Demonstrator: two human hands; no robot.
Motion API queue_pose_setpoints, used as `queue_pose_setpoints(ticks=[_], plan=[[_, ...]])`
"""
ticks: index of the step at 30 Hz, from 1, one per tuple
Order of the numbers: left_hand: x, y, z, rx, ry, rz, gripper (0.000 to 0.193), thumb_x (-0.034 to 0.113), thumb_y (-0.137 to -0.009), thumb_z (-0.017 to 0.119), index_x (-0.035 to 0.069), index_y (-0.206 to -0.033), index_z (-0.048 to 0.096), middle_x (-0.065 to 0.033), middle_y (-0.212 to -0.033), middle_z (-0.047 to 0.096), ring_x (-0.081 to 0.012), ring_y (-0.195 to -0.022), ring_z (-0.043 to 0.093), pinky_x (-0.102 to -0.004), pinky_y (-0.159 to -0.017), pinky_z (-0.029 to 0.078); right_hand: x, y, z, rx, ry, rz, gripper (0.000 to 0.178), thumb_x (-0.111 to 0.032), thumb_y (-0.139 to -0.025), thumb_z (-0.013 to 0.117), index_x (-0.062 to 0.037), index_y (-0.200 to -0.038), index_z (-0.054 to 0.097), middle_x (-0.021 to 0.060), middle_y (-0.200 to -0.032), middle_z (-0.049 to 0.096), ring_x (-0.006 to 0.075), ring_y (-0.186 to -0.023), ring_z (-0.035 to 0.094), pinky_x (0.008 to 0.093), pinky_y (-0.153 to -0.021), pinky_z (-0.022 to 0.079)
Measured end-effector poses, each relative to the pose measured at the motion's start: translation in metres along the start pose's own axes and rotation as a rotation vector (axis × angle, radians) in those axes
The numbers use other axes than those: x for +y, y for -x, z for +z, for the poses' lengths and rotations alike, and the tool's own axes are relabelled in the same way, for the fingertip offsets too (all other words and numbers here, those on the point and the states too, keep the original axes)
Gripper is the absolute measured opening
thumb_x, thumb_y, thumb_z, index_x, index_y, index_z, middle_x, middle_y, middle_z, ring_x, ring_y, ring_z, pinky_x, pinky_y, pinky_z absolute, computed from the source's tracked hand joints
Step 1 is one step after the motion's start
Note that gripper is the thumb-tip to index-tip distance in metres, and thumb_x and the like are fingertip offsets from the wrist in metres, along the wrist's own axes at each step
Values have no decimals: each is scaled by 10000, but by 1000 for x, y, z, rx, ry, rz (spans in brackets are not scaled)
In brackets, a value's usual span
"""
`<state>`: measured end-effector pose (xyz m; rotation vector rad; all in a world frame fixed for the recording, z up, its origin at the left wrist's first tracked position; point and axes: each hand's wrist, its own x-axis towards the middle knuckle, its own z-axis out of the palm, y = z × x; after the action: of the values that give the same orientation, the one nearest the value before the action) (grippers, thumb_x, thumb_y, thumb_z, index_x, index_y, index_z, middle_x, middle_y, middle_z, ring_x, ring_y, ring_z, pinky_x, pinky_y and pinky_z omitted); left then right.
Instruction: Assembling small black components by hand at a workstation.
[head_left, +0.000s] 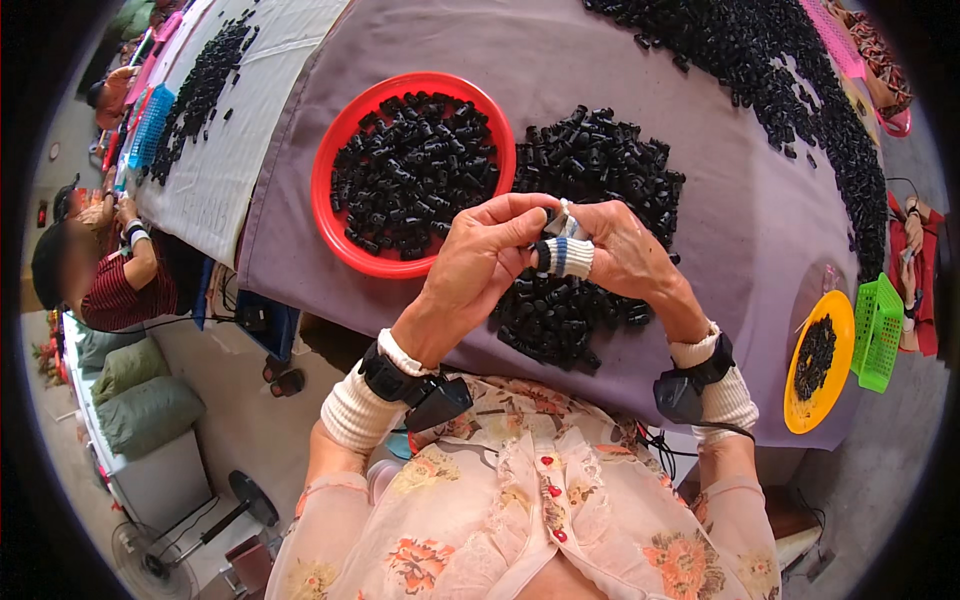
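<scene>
two hands meet above the loose pile of black parts (pixel 585 215) that lies on the purple cloth (pixel 700 300) of the table. the left hand (pixel 480 262) is curled, with thumb and first fingers pressed together at the tips, and it pinches a small light-coloured piece (pixel 563 222); the piece is too small to say what it is. the right hand (pixel 625 250) is also curled and pinches the same piece from the other side, so the fingertips of both hands touch. one finger carries a white wrap with dark and blue stripes (pixel 562 257), but i cannot tell to which hand it belongs. both wrists have white cuffs and a black device strapped on.

left of the pile, almost touching it, stands a red round tray (pixel 325 195) full of the same black parts. far right of the pile, near the table edge, is a yellow plate (pixel 838 380) with some black parts, and just beside it a green basket (pixel 878 330). beyond the pile, a long band of black parts (pixel 800 90) runs along the far right side. well to the left of the pile, another person in a striped shirt (pixel 125 290) sits at a white-covered table.
</scene>
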<state>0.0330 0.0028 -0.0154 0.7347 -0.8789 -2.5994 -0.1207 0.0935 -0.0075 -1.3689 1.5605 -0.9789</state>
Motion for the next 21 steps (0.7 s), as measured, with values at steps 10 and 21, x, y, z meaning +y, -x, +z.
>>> queue_pose_setpoints(ticks=[10, 21], plan=[[2, 0, 1, -8, 22, -4, 211, 97, -887, 540, -24, -1059, 556, -76, -946, 598, -125, -827, 589, -258, -725, 508, 1, -1, 0, -3, -11, -15, 342, -320, -746, 661, 9, -734, 567, 48, -550, 486, 117, -514, 442, 283, -500, 396], [3, 0, 4, 22, 14, 39, 184, 100, -883, 550, -17, -1022, 582, -58, -919, 618, -96, -790, 591, -231, -659, 497, 2, -3, 2, 35, 1, -48, 316, -295, -752, 646, 9, -746, 559, 74, -541, 505, 130, -506, 463, 297, -497, 400]])
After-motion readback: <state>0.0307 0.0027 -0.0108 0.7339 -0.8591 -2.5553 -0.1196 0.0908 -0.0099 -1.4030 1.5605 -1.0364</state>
